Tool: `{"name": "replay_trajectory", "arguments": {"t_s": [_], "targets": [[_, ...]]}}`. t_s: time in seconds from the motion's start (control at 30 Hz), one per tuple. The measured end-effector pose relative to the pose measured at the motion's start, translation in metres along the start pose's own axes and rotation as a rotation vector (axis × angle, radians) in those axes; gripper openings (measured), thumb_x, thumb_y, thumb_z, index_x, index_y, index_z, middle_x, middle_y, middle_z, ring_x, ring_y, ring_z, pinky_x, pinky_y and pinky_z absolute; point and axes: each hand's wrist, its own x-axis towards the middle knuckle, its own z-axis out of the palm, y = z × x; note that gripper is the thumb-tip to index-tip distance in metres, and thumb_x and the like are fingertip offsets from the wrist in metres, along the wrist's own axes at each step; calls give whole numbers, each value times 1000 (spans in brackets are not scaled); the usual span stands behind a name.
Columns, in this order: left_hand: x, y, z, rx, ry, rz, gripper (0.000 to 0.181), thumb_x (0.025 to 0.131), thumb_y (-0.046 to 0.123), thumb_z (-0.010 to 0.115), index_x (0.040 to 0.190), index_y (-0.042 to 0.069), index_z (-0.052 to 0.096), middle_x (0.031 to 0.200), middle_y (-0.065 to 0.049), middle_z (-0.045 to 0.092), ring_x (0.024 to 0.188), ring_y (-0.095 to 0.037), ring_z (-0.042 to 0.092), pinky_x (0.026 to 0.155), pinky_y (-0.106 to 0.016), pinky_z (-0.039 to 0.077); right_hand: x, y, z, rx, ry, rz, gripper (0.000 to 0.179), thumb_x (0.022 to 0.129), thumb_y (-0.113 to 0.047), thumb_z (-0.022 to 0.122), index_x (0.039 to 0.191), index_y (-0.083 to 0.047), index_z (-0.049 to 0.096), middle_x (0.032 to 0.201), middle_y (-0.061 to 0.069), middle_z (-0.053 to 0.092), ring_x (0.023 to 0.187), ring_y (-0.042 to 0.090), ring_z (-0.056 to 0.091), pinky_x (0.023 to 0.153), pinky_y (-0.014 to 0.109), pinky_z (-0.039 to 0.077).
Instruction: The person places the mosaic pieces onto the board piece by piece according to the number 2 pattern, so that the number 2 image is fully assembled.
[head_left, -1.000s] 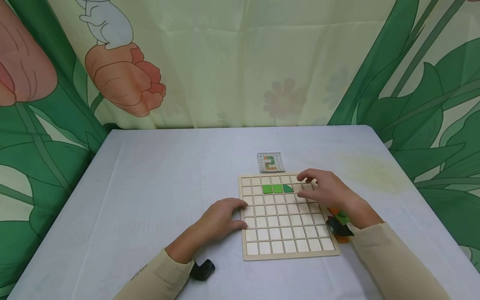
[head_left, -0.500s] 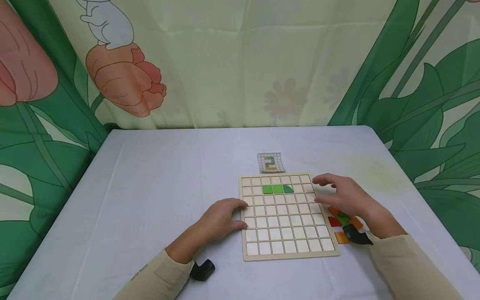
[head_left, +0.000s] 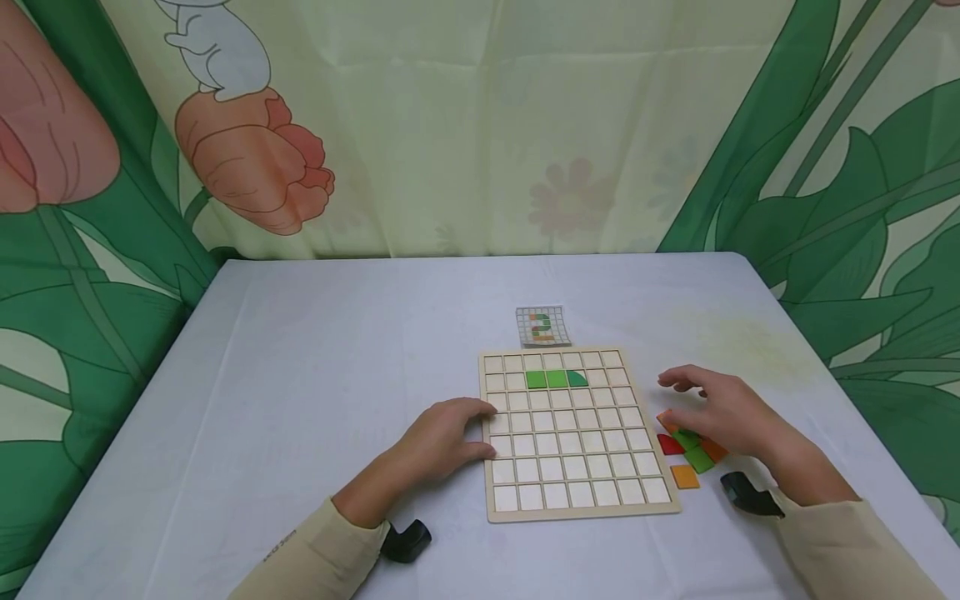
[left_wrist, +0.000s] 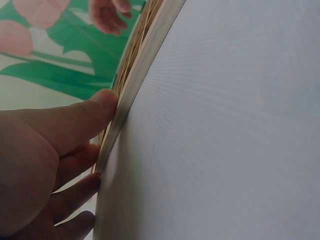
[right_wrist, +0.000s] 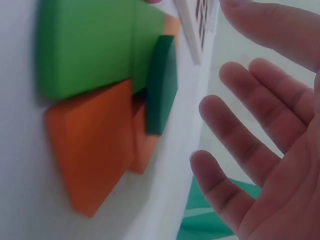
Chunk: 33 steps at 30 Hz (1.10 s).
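Observation:
A wooden grid board (head_left: 585,513) lies flat on the table. Two light green square tiles (head_left: 546,379) and a dark green rounded tile (head_left: 577,378) sit side by side in its second row from the back. My left hand (head_left: 438,437) rests thumb and fingertips against the board's left edge; the left wrist view shows them touching the wooden rim (left_wrist: 132,82). Past the right edge, my right hand (head_left: 738,417) hovers with spread fingers over a loose tile pile. Orange tiles (right_wrist: 92,145), light green tiles (right_wrist: 90,50) and a dark green tile (right_wrist: 161,90) show beneath its empty palm.
Behind the board lies a small gridded pattern card (head_left: 543,326) with a coloured figure. A red tile (head_left: 671,444) and an orange square tile (head_left: 685,477) lie close to the board's right side. A printed curtain (head_left: 480,125) hangs behind the white-covered table (head_left: 337,333).
My right hand has drawn back from above the board's far right corner, moving right and nearer to the loose tiles. The left hand and the board have stayed put.

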Motion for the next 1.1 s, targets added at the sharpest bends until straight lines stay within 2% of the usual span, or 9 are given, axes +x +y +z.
{"name": "replay_trajectory", "arguments": {"t_s": [0.27,0.6,1.1], "targets": [[0,0,0,-12,-1,-8,50,85,21,82,129,6,64,129,-6,64,125,-24,56,105,-41,45,-8,10,4,-32,18,8,56,81,-28,83,127,-4,61,117,20,63,109,44,52,87,59,52],[0,0,0,-6,-2,-5,50,85,22,82,129,7,64,129,-5,64,126,-24,56,105,-42,45,-20,25,7,-37,30,15,57,81,-29,84,125,-1,61,112,16,66,106,40,56,88,62,50],[-1,1,-2,-11,-2,-2,50,85,22,82,129,7,64,129,-5,64,126,-24,56,106,-42,45,-24,32,7,-72,41,15,50,82,-27,83,120,-2,63,108,12,67,103,38,57,88,62,50]]}}
